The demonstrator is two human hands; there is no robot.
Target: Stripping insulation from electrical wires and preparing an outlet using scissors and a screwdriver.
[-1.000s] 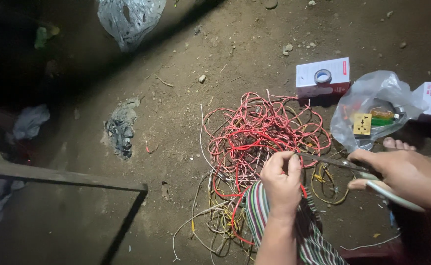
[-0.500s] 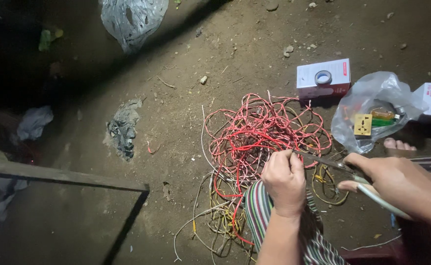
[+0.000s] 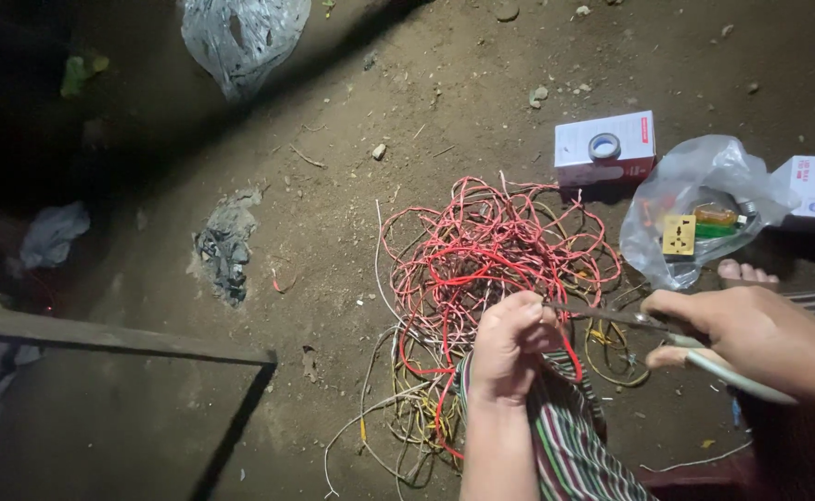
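The work surface is a bare dirt floor (image 3: 407, 186), lit from above, dark at the edges. The left hand (image 3: 510, 339) is closed around a red wire (image 3: 570, 357) pulled from the tangled wire pile (image 3: 491, 250). The right hand (image 3: 742, 329) grips scissors (image 3: 612, 317), blades at the wire just beside the left fingers. Good practice: hold the strand taut and keep fingertips off the blades. Near the pile lie a clear plastic bag (image 3: 705, 199) with a socket and a white box (image 3: 604, 148).

head-worn view, looking steeply down, close
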